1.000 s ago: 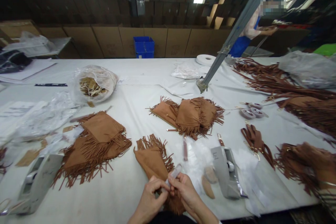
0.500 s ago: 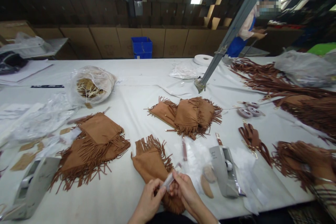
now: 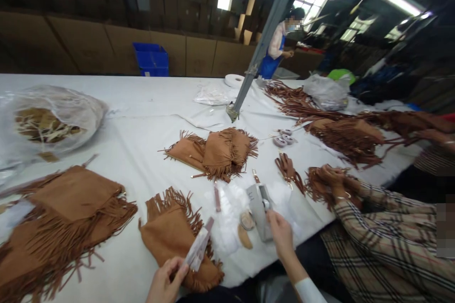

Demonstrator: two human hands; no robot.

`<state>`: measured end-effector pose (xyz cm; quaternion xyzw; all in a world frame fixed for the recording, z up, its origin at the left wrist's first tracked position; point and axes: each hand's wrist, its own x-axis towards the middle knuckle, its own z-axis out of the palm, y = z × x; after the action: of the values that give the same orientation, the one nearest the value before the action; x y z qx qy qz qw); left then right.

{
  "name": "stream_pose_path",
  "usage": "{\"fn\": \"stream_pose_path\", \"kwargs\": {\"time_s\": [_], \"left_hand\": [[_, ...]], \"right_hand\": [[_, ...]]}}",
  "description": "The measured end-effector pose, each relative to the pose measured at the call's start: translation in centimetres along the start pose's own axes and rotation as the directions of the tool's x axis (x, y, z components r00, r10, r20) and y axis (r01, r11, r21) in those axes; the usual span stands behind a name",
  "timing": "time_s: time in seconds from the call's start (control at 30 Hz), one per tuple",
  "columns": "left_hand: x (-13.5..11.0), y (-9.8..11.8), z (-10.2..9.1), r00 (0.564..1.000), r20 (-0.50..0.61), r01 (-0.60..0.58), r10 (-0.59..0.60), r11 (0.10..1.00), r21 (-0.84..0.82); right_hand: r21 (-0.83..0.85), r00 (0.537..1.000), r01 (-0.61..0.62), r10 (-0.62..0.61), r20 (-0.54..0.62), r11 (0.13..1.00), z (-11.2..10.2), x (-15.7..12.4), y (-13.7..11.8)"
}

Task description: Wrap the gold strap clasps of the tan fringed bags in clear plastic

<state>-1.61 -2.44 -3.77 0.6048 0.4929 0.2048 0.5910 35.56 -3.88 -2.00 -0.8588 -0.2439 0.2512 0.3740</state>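
My left hand (image 3: 168,278) pinches a brown strap wrapped in thin white material (image 3: 197,250), its bare end pointing up and away. Beneath the strap lies a tan fringed bag (image 3: 168,234), fringe at its far end. My right hand (image 3: 282,236) is at the grey tape dispenser (image 3: 259,206), fingers curled against its right side by the roll; what they grip, if anything, is hidden. Left of the dispenser are a round clear tape roll (image 3: 247,220) and a tan curved piece (image 3: 244,236), with white wrapping sheets (image 3: 223,232) around them.
More fringed bags lie at left (image 3: 76,194) and centre (image 3: 217,154). A clear sack of tags (image 3: 57,113) stands far left. A metal post (image 3: 254,59) rises from the table. At right, a co-worker in a plaid sleeve (image 3: 369,227) handles a fringed piece (image 3: 318,182); straps (image 3: 289,170) lie nearby.
My right hand has left the wrapped strap and moved right to the tape dispenser. My left hand still holds the strap. The view has swung to the right.
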Motion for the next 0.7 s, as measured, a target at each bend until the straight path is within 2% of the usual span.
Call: {"fn": "stream_pose_path", "kwargs": {"time_s": [0.07,0.17,0.3,0.47,0.57,0.7], "left_hand": [[0.2,-0.3,0.1,1.000,0.020,-0.011,0.011,1.000,0.002],[0.5,-0.3,0.2,0.999,0.020,-0.040,0.040,0.999,0.010],[0.7,-0.1,0.3,0.999,0.010,-0.034,0.034,0.999,-0.010],[0.6,0.9,0.4,0.998,-0.057,0.032,-0.040,0.990,-0.136],[0.8,1.6,0.4,0.996,-0.041,0.069,-0.080,0.973,-0.220],[1.1,1.7,0.3,0.995,-0.018,0.090,-0.099,0.957,-0.277]], "right_hand": [[-0.099,0.998,-0.022,0.016,-0.060,0.995,-3.5,1.9,1.7],[-0.145,0.999,-0.040,0.043,0.014,0.989,-5.5,2.8,3.4],[-0.116,0.992,-0.041,0.054,0.111,0.992,-5.1,2.4,4.8],[-0.068,0.985,-0.096,0.104,0.140,0.993,-4.9,2.8,6.2],[-0.055,0.985,-0.124,0.130,0.116,0.991,-4.9,3.2,6.9],[0.002,0.989,-0.136,0.136,-0.050,0.991,-5.1,2.9,7.5]]}}
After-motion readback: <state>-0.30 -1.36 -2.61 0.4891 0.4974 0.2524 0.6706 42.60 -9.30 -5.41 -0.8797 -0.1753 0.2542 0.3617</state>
